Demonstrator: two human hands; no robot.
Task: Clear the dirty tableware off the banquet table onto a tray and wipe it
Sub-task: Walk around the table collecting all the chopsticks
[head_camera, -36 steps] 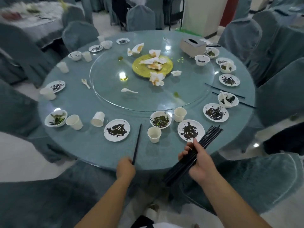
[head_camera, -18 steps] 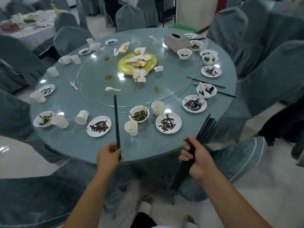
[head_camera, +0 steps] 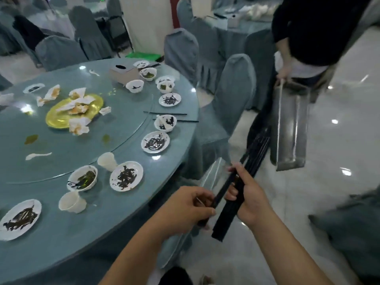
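Bundle of black chopsticks [head_camera: 225, 219] gripped in right hand [head_camera: 250, 200], held beyond table [head_camera: 115, 219] edge, over floor [head_camera: 298, 194]. Single chopstick [head_camera: 224, 187] pinched by left hand [head_camera: 185, 210], laid against bundle. Dirty plates [head_camera: 126, 175], bowls [head_camera: 82, 178], paper cups [head_camera: 72, 202] seen on table. Yellow plate [head_camera: 55, 118] with crumpled napkins [head_camera: 79, 125] seen on glass turntable [head_camera: 61, 153]. Metal tray [head_camera: 292, 124] held by second person [head_camera: 308, 27], right.

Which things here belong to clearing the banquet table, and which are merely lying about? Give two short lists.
Job: chopstick bundle in the right hand; single chopstick in the left hand; dirty plates, bowls, cups; chopsticks on the table; yellow platter with napkins.
Lying about: tissue box; covered chairs; neighbouring table.
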